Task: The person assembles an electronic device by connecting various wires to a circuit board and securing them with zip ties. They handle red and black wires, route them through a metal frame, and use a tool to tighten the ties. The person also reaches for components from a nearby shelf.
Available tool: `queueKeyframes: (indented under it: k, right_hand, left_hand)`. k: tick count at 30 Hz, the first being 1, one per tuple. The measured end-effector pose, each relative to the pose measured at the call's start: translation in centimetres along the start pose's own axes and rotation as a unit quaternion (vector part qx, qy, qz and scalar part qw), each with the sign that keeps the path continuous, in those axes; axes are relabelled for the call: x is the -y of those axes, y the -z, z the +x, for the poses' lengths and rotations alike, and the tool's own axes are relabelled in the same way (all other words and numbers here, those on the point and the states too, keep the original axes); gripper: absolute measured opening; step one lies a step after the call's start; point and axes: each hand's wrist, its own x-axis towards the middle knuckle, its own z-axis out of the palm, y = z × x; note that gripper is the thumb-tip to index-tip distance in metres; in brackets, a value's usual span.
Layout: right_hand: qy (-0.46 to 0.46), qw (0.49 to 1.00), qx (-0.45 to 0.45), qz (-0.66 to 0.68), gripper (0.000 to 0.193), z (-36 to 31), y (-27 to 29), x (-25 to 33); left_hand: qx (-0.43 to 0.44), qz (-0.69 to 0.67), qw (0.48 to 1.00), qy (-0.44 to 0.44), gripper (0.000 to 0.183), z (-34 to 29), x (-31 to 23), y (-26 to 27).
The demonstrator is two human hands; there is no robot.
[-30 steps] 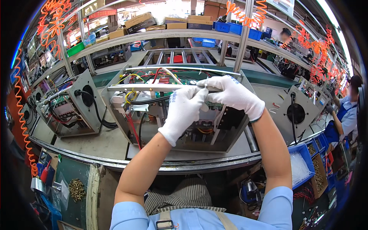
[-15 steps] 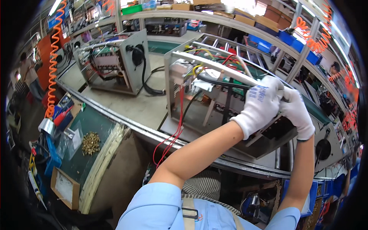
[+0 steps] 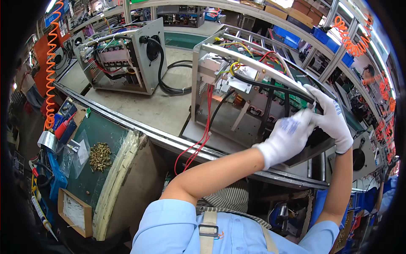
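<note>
My left hand (image 3: 289, 134), in a white knit glove, is closed in front of the right end of an open electrical cabinet (image 3: 237, 122). Whatever its fingers pinch is hidden. My right hand (image 3: 332, 116), gloved alike, curls at the cabinet's top right corner, its fingers meeting the left hand's. A thick black cable (image 3: 270, 86) runs along the top rail and ends from view at my hands. Between the fingers a small pale strip shows, too small to name. Red wires (image 3: 209, 110) hang down from the cabinet's left side.
A second open cabinet (image 3: 122, 63) with a coiled black cable (image 3: 175, 89) stands to the left. On a green side bench (image 3: 86, 169) lie brass fittings (image 3: 100, 156) and a cardboard box (image 3: 75, 211) of white strips. Orange coiled hoses (image 3: 50, 72) hang at the sides.
My left hand has moved down, its fingers now below the rail. The right hand has turned, with its fingers reaching up to the rail. The view has shifted slightly.
</note>
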Motion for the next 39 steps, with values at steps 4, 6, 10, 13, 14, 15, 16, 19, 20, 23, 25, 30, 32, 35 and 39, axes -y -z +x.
queueKeyframes:
  k: [4, 6, 10, 13, 14, 15, 16, 19, 20, 23, 25, 30, 32, 35, 39]
  right_hand:
    - [-0.042, 0.994, -0.044, -0.093, 0.057, -0.2, -1.0, 1.5]
    - [0.031, 0.986, -0.091, -0.139, 0.053, -0.4, -1.4, 0.1]
    - [-0.008, 0.990, -0.075, -0.119, 0.053, 0.2, -1.5, 1.0]
    - [-0.007, 0.985, -0.093, -0.147, 0.052, 0.1, -1.7, 0.1]
    - [-0.019, 0.986, -0.086, -0.139, 0.052, 0.0, -1.5, 0.5]
    - [-0.036, 0.988, -0.078, -0.130, 0.052, -0.1, -1.5, 0.9]
    - [-0.051, 0.987, -0.069, -0.133, 0.052, -0.1, -1.4, 1.2]
    - [-0.018, 0.982, -0.108, -0.154, 0.051, -0.4, -1.7, 0.5]
    - [-0.018, 0.983, -0.105, -0.151, 0.050, -0.4, -1.8, 0.4]
    - [-0.020, 0.983, -0.105, -0.149, 0.049, -0.4, -1.7, 0.8]
    - [0.013, 0.990, -0.097, -0.104, 0.048, -0.2, -1.3, 0.7]
    - [-0.042, 0.965, -0.037, 0.255, 0.046, 1.8, 1.8, 2.1]
    - [-0.023, 0.978, -0.038, 0.205, 0.038, 5.4, 0.9, 1.6]
    - [-0.119, 0.987, 0.033, 0.100, 0.027, 9.8, -1.2, 3.9]
    - [-0.017, 0.952, -0.055, 0.301, 0.021, 11.3, -5.0, 3.8]
  left_hand:
    - [0.084, 0.109, 0.990, -0.010, 0.014, -10.5, 2.5, 5.2]
    - [-0.050, 0.138, 0.989, -0.006, 0.016, -10.5, 4.2, 9.3]
    - [-0.076, 0.403, 0.905, 0.117, 0.050, -8.4, 8.9, 14.9]
    - [0.021, 0.453, 0.866, 0.211, 0.054, -6.7, 9.6, 16.3]
    - [0.035, 0.470, 0.854, 0.218, 0.054, -6.5, 9.5, 16.7]
    - [0.053, 0.486, 0.842, 0.226, 0.053, -6.3, 9.3, 16.9]
    - [0.046, 0.490, 0.838, 0.234, 0.043, -6.1, 9.0, 17.1]
    - [0.041, 0.402, 0.874, 0.269, 0.031, -6.0, 7.6, 16.9]
    - [0.016, 0.397, 0.881, 0.257, 0.027, -6.3, 7.4, 16.5]
    - [0.036, 0.444, 0.859, 0.252, 0.027, -6.4, 7.9, 16.6]
    - [0.038, 0.401, 0.889, 0.217, 0.019, -5.7, 7.6, 17.7]
    - [-0.071, 0.211, 0.975, 0.014, 0.015, -0.4, 2.0, 19.1]
    - [-0.052, 0.324, 0.935, -0.132, 0.020, 4.0, 0.6, 18.6]
    - [0.013, 0.364, 0.911, -0.194, 0.031, 10.3, 1.1, 17.6]
    - [0.195, 0.288, 0.938, 0.016, 0.036, 14.1, 2.7, 16.7]
